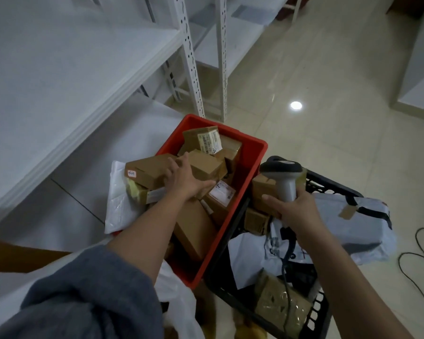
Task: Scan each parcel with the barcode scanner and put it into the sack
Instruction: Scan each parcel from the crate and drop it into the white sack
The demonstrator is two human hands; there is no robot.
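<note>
With the right hand [291, 209] gripping the scanner [283, 173] at 3 o'clock, the left hand [184, 178], fingers spread, presses boxes [152, 171] heaped in the red bin [249, 182], which may topple.

boxes [201, 165] heaped above red crate [251, 152] rim
</note>
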